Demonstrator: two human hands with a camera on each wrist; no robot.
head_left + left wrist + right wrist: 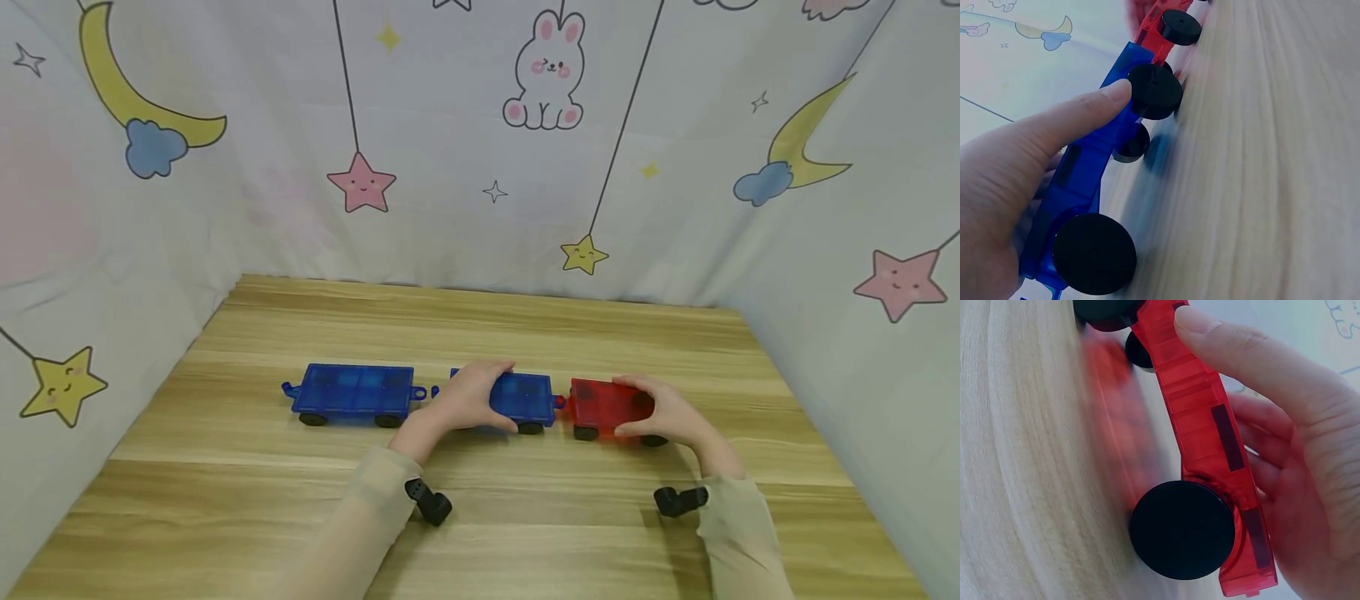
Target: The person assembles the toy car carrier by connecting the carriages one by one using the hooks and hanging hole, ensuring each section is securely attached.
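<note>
My left hand [471, 395] grips a translucent blue toy train car [531, 395] from above, thumb on its near side and fingers over the far side. My right hand [667, 410] holds a shorter red toy train car [598, 402] the same way, toward its right end. Between the two cars, a red coupler [559, 402] meets the blue car's right end. The thumb [1088, 112] lies along the blue car's side by a black wheel [1155, 92] in the left wrist view. Red side and black wheel [1183, 530] fill the right wrist view.
Left of my left hand stands another blue train car [356, 390], with a hook [288, 388] at its left end and a ring [419, 392] at its right. All cars are in a row on a wood-grain table [487, 533]. A printed cloth [435, 242] hangs behind and along both sides.
</note>
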